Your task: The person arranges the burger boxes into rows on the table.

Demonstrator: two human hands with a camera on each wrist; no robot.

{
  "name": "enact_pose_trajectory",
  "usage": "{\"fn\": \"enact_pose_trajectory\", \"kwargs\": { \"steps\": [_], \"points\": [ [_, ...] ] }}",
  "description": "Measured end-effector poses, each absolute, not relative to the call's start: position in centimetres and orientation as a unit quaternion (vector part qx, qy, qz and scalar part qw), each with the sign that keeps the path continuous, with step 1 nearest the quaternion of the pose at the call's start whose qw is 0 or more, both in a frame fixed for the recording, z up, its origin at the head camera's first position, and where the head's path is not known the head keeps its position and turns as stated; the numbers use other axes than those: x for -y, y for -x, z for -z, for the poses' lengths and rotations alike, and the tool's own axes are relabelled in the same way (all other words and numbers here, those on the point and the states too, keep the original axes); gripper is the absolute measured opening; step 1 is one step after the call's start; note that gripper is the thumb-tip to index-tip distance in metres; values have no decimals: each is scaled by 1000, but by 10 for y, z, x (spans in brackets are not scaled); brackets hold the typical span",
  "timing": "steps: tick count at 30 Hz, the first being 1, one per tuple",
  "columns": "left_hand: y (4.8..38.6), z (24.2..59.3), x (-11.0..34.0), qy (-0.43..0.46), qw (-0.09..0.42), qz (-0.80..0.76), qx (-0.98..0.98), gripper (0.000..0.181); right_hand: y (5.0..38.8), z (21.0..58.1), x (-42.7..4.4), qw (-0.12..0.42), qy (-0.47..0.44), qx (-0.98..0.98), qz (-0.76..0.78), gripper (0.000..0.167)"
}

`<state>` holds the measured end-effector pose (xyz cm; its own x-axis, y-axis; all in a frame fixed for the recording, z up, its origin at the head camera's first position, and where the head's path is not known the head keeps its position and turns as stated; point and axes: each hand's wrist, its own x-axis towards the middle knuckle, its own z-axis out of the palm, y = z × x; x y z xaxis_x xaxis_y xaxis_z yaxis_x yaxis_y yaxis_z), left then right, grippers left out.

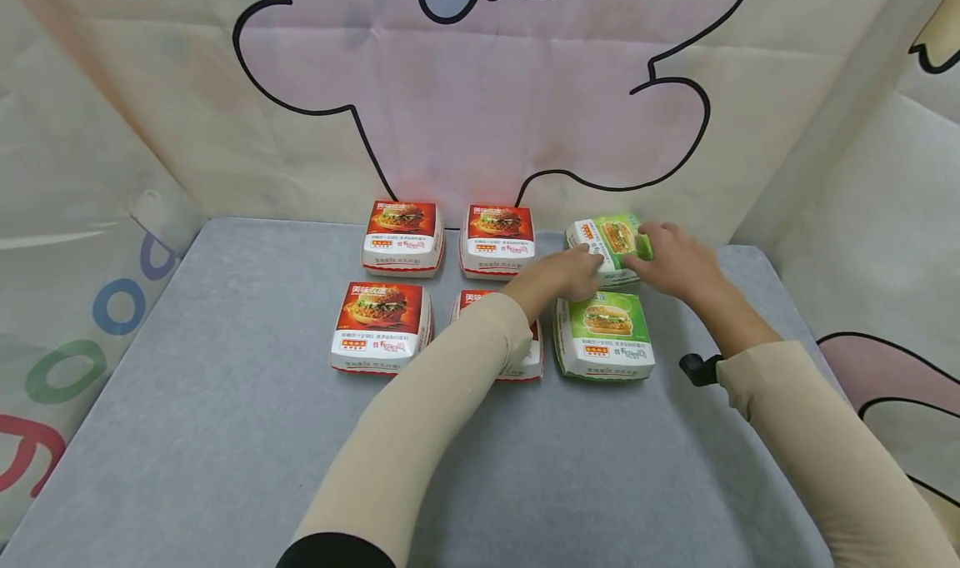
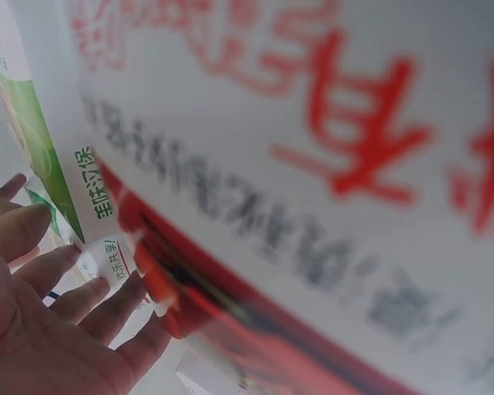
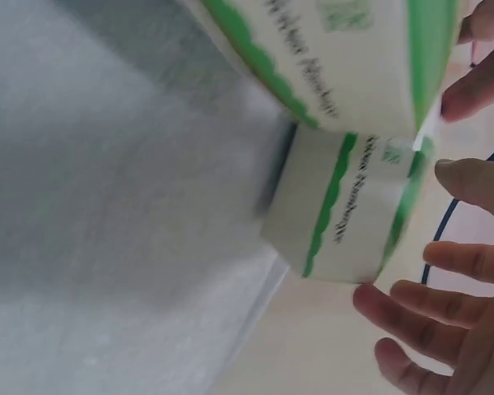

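Note:
The back-right green-topped burger box (image 1: 609,243) sits slightly askew between my two hands. My left hand (image 1: 564,278) is at its left front corner; in the left wrist view its fingers (image 2: 107,309) look spread and fairly straight. My right hand (image 1: 681,260) reaches its right side, thumb apart from the fingers; the right wrist view shows its fingers (image 3: 445,309) extended beside the back box (image 3: 346,206). Contact is hard to tell. Just in front stands another green-topped burger box (image 1: 604,335), below both hands.
Two red-topped burger boxes (image 1: 402,236) (image 1: 497,239) stand in the back row. In front are a red-topped box (image 1: 381,326) on the left and a middle one (image 1: 534,360) partly hidden by my left sleeve. A printed cloth wall (image 1: 465,77) rises behind the grey table (image 1: 225,435).

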<state>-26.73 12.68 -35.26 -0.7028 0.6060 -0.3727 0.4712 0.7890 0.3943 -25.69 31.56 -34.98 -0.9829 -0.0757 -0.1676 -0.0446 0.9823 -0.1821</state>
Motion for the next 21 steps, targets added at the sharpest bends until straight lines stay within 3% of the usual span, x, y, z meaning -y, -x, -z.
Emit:
{"fn": "enact_pose_trajectory", "kwargs": {
  "steps": [21],
  "points": [
    [271, 354, -123, -315, 246, -177, -899, 55, 258, 354, -316, 106, 13, -986, 124, 69]
  ]
}}
